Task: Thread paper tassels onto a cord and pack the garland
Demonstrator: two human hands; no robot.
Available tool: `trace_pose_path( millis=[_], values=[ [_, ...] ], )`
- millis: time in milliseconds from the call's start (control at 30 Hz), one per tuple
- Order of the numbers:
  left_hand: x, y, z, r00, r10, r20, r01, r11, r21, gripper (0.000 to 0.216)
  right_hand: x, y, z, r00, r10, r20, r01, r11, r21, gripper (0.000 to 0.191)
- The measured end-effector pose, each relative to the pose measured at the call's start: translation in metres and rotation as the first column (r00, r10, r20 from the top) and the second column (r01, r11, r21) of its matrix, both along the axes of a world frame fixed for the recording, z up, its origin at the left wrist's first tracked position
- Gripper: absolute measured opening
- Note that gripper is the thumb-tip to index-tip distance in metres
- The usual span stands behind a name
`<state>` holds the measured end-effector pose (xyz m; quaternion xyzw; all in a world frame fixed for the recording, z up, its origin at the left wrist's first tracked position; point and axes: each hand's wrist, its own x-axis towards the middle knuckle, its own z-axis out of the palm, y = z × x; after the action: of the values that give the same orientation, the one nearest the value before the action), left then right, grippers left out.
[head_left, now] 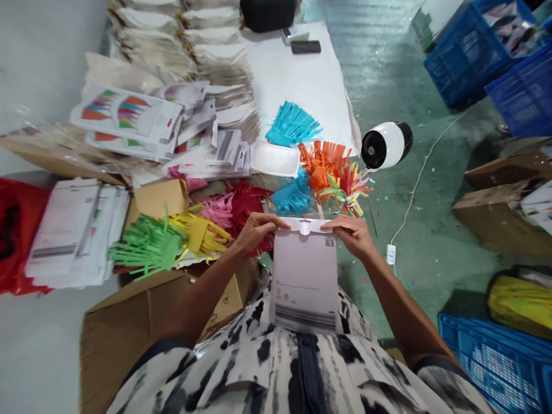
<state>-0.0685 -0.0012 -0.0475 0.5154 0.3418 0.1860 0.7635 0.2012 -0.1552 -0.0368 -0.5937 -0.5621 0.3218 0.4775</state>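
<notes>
Both my hands hold a white printed card packet (305, 276) upright in front of my chest, its folded top flap with a hang hole facing away. My left hand (257, 230) pinches the top left corner and my right hand (351, 233) pinches the top right corner. Just beyond the packet lie cut paper fringes: red (245, 201), pink (218, 210), yellow (198, 230), green (146, 244), blue (293, 195), orange (321, 161) and a tied multicolour bundle (347, 187).
Stacks of printed cards (129, 118) and white sheets (71, 230) cover the table's left side. A white tray (275, 159) and a small white fan (386, 145) stand ahead. Cardboard boxes (142, 322) sit at my left; blue crates (495, 52) line the right.
</notes>
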Motion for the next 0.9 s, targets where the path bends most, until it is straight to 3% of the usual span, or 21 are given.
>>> trace_pose_path(
  millis=[200,300,367,433,500,567,667,767,833,900],
  values=[
    [0.001,-0.023,0.020,0.988,0.148,0.045,-0.154,0.972,0.176,0.023,-0.005,-0.006,0.017,0.988,-0.059,0.140,0.049,0.996,0.077,0.024],
    [0.015,-0.035,0.033,0.920,0.388,0.053,-0.390,0.897,0.206,0.033,-0.009,-0.007,0.027,0.965,-0.087,0.246,0.054,0.989,0.139,0.024],
    [0.024,-0.039,0.040,0.860,0.505,0.069,-0.510,0.849,0.140,0.040,-0.012,-0.007,0.034,0.954,-0.098,0.282,0.047,0.982,0.182,0.026],
    [0.029,-0.040,0.045,0.882,0.467,0.067,-0.468,0.883,0.014,0.037,-0.014,-0.008,0.039,0.953,-0.109,0.283,0.043,0.973,0.228,0.028],
    [0.029,-0.040,0.049,0.942,0.329,0.068,-0.325,0.944,-0.062,0.035,-0.015,-0.009,0.045,0.957,-0.114,0.265,0.048,0.969,0.242,0.029],
    [0.027,-0.040,0.054,0.969,0.240,0.063,-0.241,0.970,0.012,0.026,-0.016,-0.011,0.049,0.968,-0.112,0.224,0.066,0.977,0.204,0.028],
    [0.025,-0.042,0.061,0.966,0.247,0.079,-0.259,0.930,0.259,0.016,-0.023,-0.013,0.055,0.985,-0.127,0.117,0.112,0.986,0.122,0.026],
    [0.026,-0.047,0.068,0.964,0.229,0.133,-0.264,0.865,0.427,0.010,-0.035,-0.011,0.058,0.971,-0.239,-0.022,0.240,0.964,0.111,0.011],
    [0.025,-0.049,0.072,0.968,0.184,0.173,-0.247,0.835,0.493,0.012,-0.042,-0.010,0.060,0.944,-0.312,-0.108,0.325,0.937,0.127,0.028],
    [0.024,-0.051,0.074,0.966,0.148,0.213,-0.243,0.802,0.545,0.014,-0.045,-0.008,0.063,0.950,-0.299,-0.090,0.310,0.939,0.150,0.041]
  ],
)
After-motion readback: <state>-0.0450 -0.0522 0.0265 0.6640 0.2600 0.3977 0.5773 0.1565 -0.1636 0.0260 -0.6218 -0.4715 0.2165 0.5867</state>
